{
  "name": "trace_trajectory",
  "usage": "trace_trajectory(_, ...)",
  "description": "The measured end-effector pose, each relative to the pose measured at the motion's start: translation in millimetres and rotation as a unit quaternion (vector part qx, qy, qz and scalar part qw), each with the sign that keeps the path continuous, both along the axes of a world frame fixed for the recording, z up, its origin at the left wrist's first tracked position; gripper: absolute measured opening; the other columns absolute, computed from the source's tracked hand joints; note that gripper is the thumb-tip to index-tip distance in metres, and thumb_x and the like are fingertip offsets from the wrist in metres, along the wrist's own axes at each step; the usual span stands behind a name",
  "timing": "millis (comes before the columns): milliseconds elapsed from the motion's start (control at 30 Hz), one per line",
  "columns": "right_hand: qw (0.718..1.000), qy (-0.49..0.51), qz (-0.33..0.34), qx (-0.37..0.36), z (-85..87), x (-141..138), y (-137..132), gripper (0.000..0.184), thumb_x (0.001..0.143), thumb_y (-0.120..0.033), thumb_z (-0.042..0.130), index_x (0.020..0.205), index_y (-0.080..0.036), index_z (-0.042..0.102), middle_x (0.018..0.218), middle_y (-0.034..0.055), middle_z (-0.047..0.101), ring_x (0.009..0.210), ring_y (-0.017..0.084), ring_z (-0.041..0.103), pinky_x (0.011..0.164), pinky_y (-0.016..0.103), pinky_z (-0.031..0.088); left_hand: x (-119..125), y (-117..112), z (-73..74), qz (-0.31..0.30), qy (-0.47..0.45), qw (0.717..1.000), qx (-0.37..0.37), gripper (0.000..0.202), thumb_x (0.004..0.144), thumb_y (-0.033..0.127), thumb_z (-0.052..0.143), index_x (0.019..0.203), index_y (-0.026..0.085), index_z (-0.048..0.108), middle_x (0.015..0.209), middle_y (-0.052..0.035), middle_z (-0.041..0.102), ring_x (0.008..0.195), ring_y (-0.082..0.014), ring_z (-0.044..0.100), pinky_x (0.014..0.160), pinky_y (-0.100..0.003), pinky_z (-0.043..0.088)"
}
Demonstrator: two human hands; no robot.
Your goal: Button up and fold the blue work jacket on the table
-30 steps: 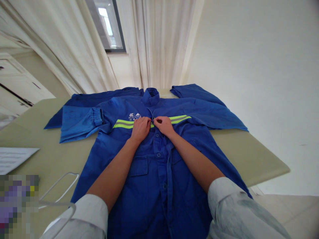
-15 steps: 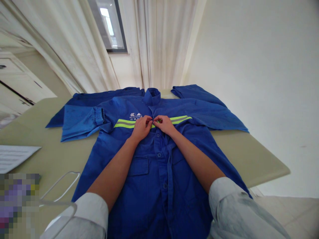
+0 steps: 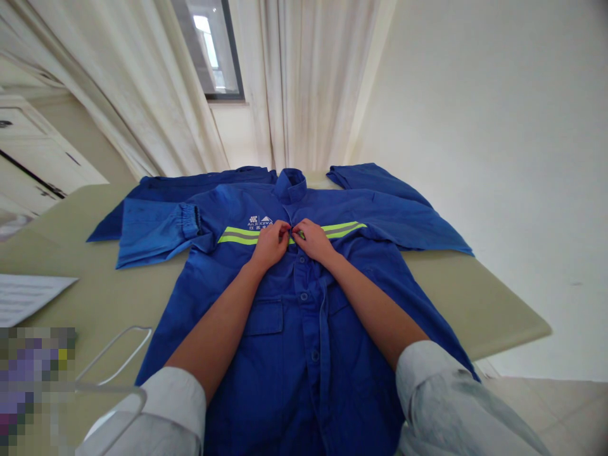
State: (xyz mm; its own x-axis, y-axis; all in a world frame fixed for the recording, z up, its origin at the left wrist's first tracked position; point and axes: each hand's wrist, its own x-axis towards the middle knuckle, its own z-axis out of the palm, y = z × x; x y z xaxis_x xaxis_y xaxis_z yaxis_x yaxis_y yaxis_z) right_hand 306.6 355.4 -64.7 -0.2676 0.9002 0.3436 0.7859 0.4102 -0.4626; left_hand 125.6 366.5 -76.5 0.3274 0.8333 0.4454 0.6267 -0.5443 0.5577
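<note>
A blue work jacket [image 3: 266,373] lies front up across the table, its collar at the far end and a yellow-green and grey reflective stripe [image 3: 237,236] across the chest. At the front opening, level with that stripe, my left hand [image 3: 272,245] pinches one edge of the jacket. My right hand [image 3: 312,240] pinches the placket just beside it, and the fingertips of both hands almost meet. What lies between the fingertips is hidden. Below the hands, several dark buttons, one a jacket button [image 3: 304,296], show along the parted placket.
The olive-coloured table [image 3: 494,304] has its right edge near a white wall [image 3: 498,158]. More folded blue clothing [image 3: 380,180] lies behind the jacket. On the left are a white slatted object [image 3: 33,294] and a pale wire frame [image 3: 116,354]. Curtains [image 3: 323,82] hang beyond the table.
Both hands stay at the chest opening, with only slight finger movement. The jacket lies as before.
</note>
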Motion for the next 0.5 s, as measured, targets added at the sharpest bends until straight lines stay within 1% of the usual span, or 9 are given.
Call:
trace_trajectory(133, 1.0, 0.002, -0.002, 0.008, -2.0, -1.4, -2.5, 0.009, 0.099, -0.02, 0.064, 0.099, -0.019, 0.073, 0.105, 0.0068, 0.067, 0.094, 0.019, 0.063, 0.085, 0.029, 0.048, 0.9, -0.1, -0.9, 0.008, -0.003, 1.0, -0.012, 0.021, 0.091, 0.017, 0.058, 0.111, 0.023, 0.062, 0.098, -0.006, 0.074, 0.094, -0.0239, 0.071, 0.093, -0.04, 0.055)
trace_trajectory(200, 1.0, 0.008, -0.001, 0.01, -2.8, -1.2, -2.5, 0.008, 0.098, -0.019, 0.064, 0.097, -0.019, 0.072, 0.104, 0.0061, 0.067, 0.093, 0.019, 0.063, 0.085, 0.028, 0.047, 1.3, -0.1, -1.4, 0.016, 0.007, 1.0, 0.003, 0.021, 0.09, 0.017, 0.06, 0.11, 0.022, 0.064, 0.1, -0.0071, 0.073, 0.097, -0.0245, 0.07, 0.095, -0.04, 0.054)
trace_trajectory(267, 1.0, 0.014, 0.001, 0.014, -3.5, -0.9, -2.4, 0.008, 0.098, -0.019, 0.064, 0.096, -0.019, 0.072, 0.103, 0.0057, 0.066, 0.093, 0.019, 0.063, 0.085, 0.028, 0.047, 1.6, -0.2, -1.6, 0.033, 0.031, 0.999, 0.024, 0.016, 0.09, 0.019, 0.061, 0.104, 0.021, 0.068, 0.103, -0.0096, 0.071, 0.101, -0.0264, 0.067, 0.097, -0.041, 0.053)
trace_trajectory(333, 0.999, 0.024, 0.005, 0.021, -4.3, -0.4, -1.9, 0.009, 0.097, -0.017, 0.063, 0.095, -0.019, 0.071, 0.102, 0.0055, 0.066, 0.093, 0.018, 0.062, 0.085, 0.028, 0.047, 1.5, -0.1, -1.7, 0.045, 0.064, 0.996, 0.033, 0.013, 0.092, 0.022, 0.059, 0.096, 0.021, 0.071, 0.102, -0.0112, 0.069, 0.103, -0.0282, 0.065, 0.098, -0.043, 0.052)
trace_trajectory(367, 0.999, 0.03, 0.008, 0.025, -4.7, 0.1, -1.4, 0.009, 0.097, -0.016, 0.063, 0.095, -0.019, 0.071, 0.102, 0.0054, 0.066, 0.093, 0.018, 0.062, 0.086, 0.028, 0.046, 1.2, 0.0, -1.8, 0.046, 0.078, 0.995, 0.033, 0.015, 0.094, 0.024, 0.058, 0.093, 0.021, 0.073, 0.1, -0.0114, 0.069, 0.102, -0.0286, 0.065, 0.098, -0.043, 0.051)
trace_trajectory(500, 0.998, 0.056, 0.026, 0.022, -6.5, 2.7, 2.4, 0.008, 0.095, -0.014, 0.066, 0.093, -0.018, 0.072, 0.098, 0.0046, 0.067, 0.089, 0.017, 0.062, 0.084, 0.027, 0.046, -1.2, 0.8, -1.6, 0.04, 0.095, 0.994, 0.025, 0.023, 0.098, 0.028, 0.054, 0.092, 0.022, 0.075, 0.096, -0.0101, 0.069, 0.098, -0.0279, 0.065, 0.094, -0.041, 0.051)
